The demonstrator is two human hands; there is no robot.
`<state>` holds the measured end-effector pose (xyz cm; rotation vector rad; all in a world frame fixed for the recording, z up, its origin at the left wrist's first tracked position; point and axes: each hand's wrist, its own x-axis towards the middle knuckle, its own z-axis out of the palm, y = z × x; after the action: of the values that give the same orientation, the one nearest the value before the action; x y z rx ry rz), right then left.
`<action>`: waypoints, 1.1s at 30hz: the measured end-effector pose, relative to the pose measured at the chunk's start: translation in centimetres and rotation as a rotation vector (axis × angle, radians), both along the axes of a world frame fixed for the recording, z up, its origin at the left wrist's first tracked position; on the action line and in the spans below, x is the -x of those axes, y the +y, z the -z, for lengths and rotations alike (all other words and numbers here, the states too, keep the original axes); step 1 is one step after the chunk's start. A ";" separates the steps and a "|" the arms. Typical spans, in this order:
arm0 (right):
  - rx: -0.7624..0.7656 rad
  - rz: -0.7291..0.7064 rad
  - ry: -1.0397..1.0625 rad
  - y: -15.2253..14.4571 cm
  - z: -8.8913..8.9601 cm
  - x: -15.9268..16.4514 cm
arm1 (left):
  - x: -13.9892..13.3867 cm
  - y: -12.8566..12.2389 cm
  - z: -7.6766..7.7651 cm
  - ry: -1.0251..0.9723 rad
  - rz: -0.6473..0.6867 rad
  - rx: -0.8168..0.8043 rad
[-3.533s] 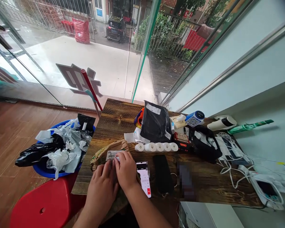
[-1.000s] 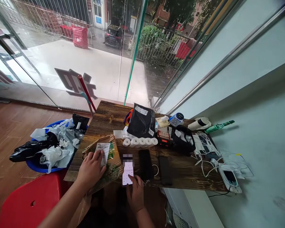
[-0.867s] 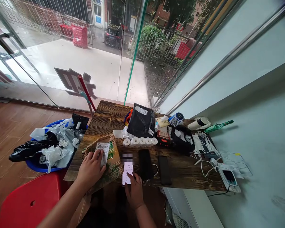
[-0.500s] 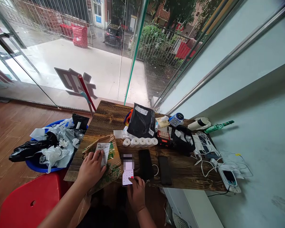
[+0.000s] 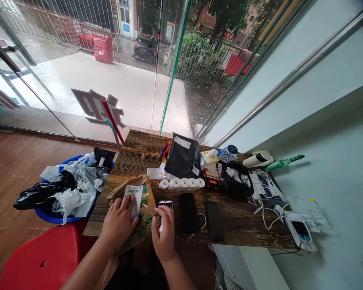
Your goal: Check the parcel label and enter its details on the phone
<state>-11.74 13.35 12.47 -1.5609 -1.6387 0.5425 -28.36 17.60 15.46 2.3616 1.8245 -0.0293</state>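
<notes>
My left hand (image 5: 120, 219) lies with fingers spread on a brown cardboard parcel (image 5: 145, 209), its fingertips on the white printed label (image 5: 135, 194). Over the lit smartphone (image 5: 166, 204) hovers my right hand (image 5: 165, 233), thumb and fingers apart and holding nothing; it hides most of the screen. To the right of that hand, a black phone (image 5: 188, 212) and a second dark phone (image 5: 214, 220) rest on the wooden table (image 5: 133, 151). A row of small white paper rolls (image 5: 184, 183) sits behind the phones.
A black mailing bag (image 5: 184, 155), a blue container with a QR code (image 5: 228, 153) and a black pouch (image 5: 238, 183) line the back. White cables (image 5: 269, 215) tangle at the right. A blue basin (image 5: 48, 217) full of plastic bags and a red stool (image 5: 27, 257) stand left.
My right hand has moved up and left from the phone's lower edge and now covers much of its screen. My left hand stays on the parcel's label. The view has shifted slightly.
</notes>
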 end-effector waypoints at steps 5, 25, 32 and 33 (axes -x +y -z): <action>0.047 0.015 -0.082 5.2 -0.9 3.7 | 0.0 -0.2 0.2 -0.001 -0.013 0.011; 0.138 0.114 -0.307 8.5 0.6 5.4 | -0.1 -0.9 2.6 -0.039 -0.033 -0.045; 0.204 0.137 -0.270 10.9 0.9 5.4 | -0.2 -0.7 2.4 -0.035 -0.045 -0.050; 0.214 0.141 -0.262 11.1 0.9 5.4 | -0.2 -0.6 2.3 -0.036 -0.046 -0.049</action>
<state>-17.17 24.48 11.53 -1.9583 -1.6872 0.4657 -28.14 17.00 13.13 2.3354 1.8825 0.0639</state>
